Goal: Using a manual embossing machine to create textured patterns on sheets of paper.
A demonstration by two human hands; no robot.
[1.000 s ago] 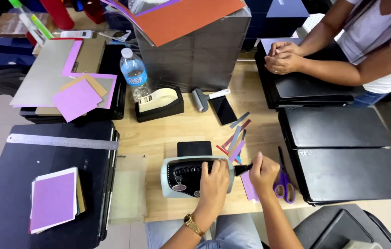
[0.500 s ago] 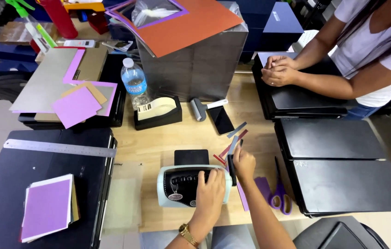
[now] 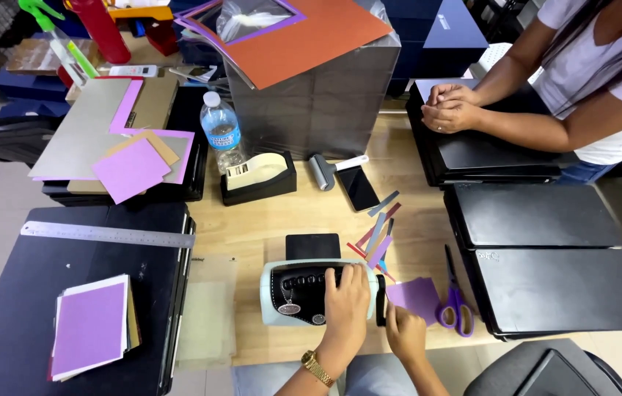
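Gripping from above, your left hand point(image 3: 346, 304) lies flat, fingers together, on the pale green punch machine point(image 3: 316, 292) at the counter's point(image 3: 267, 220) near edge. Just right of it, your right hand point(image 3: 404, 334) pinches the purple paper square point(image 3: 417, 297), its fingers closed beside the machine's end.
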